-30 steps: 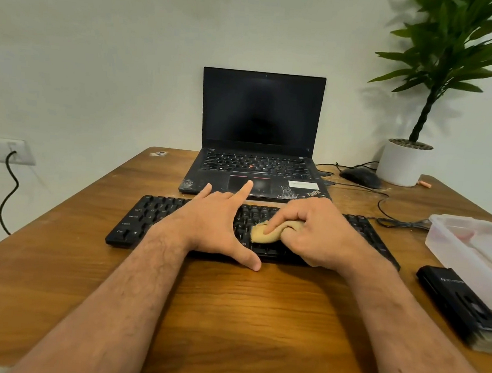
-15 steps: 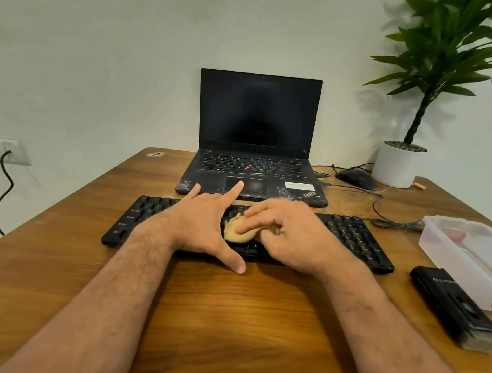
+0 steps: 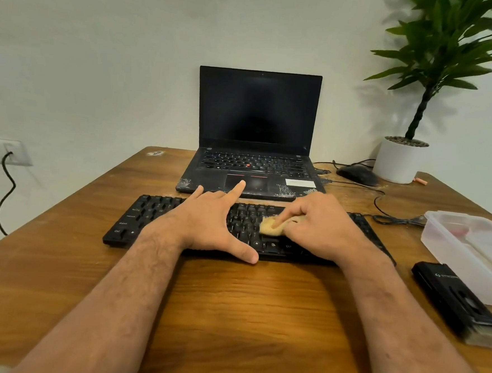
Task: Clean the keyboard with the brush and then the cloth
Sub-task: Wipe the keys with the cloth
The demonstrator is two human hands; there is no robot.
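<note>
Black keyboard [image 3: 155,218] on wooden bench [image 3: 244,317], in front of laptop [image 3: 254,157]; L hand [image 3: 210,224] flat, fingers spread, pressing keys; R hand [image 3: 320,226] gripping yellow cloth [image 3: 269,227] against mid keys.

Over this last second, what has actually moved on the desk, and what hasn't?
The right hand slid the yellow cloth leftward along the keyboard until it nearly met the left hand, then back toward the right. It kept pressing the cloth down the whole time. The left hand stayed spread flat on the keys, steadying the keyboard. The laptop did not move.
</note>
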